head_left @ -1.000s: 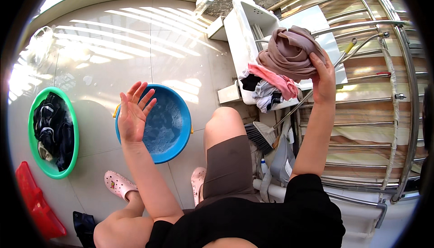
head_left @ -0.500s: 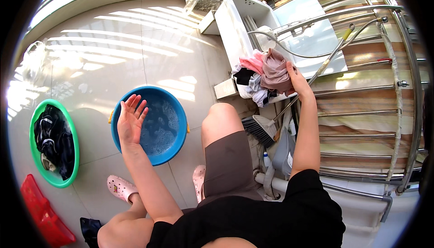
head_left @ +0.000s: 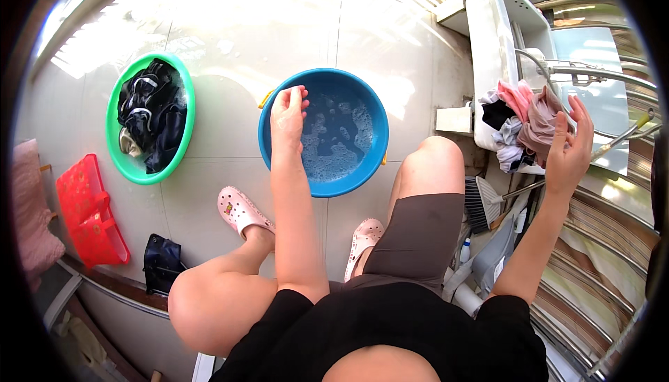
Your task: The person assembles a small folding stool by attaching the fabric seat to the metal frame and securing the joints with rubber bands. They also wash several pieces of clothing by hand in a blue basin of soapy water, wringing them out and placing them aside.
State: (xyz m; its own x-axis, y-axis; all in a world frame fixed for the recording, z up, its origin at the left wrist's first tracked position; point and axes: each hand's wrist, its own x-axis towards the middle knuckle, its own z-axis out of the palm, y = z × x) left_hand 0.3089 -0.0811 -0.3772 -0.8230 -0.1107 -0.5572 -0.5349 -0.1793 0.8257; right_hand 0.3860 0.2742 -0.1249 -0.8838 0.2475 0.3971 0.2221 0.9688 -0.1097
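Note:
Over the left rim of a blue basin [head_left: 382, 134] of sudsy water [head_left: 334, 127], my left hand [head_left: 287, 113] hangs with its fingers curled in and no cloth in it. My right hand [head_left: 570, 152] is open, fingers spread, just beside a heap of damp-looking clothes on the white sink's edge. In that heap are a mauve cloth [head_left: 542, 127], a pink cloth [head_left: 516, 97] and black and white pieces. The mauve cloth is nearest my right hand. Whether the fingertips touch it is hard to tell. To the left stands a green basin [head_left: 111, 127] holding dark clothes [head_left: 150, 113].
The white sink [head_left: 488, 40] is at the right, with a broom [head_left: 484, 204] and a metal rack [head_left: 592, 263] below and beside it. A red bag [head_left: 90, 208] and a dark pouch [head_left: 162, 263] lie at lower left. My pink clogs [head_left: 242, 211] are near the blue basin.
My view has swung left, so everything sits further right. My right hand has let go of the mauve cloth and opened. My left hand's spread fingers have curled in.

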